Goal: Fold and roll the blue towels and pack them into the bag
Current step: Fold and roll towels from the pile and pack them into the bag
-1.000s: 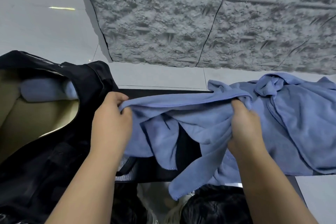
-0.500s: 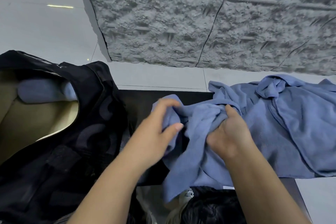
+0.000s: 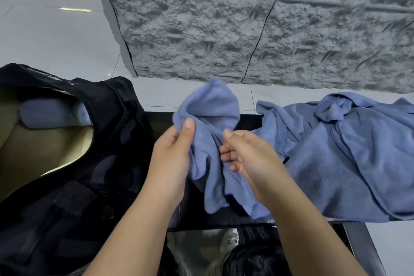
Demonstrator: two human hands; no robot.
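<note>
A blue towel [image 3: 210, 114] is bunched up and lifted above the dark table [image 3: 161, 119] in the middle. My left hand [image 3: 172, 157] pinches its left fold with the thumb on top. My right hand [image 3: 248, 157] grips the cloth just to the right, fingers curled into it. A pile of more blue towels [image 3: 349, 154] lies crumpled on the right of the table. The black bag [image 3: 74, 186] stands open at the left, and a rolled blue towel [image 3: 49, 113] lies inside against its tan lining.
A grey rough stone wall [image 3: 246, 29] rises behind the table, with pale floor tiles [image 3: 56, 29] to the left. The table's near edge [image 3: 224, 226] runs just below the hanging towel. Dark items lie on the floor under it.
My hands have come together from wide apart, gathering the stretched towel into a bunch and lifting it higher, clear of the pile on the right.
</note>
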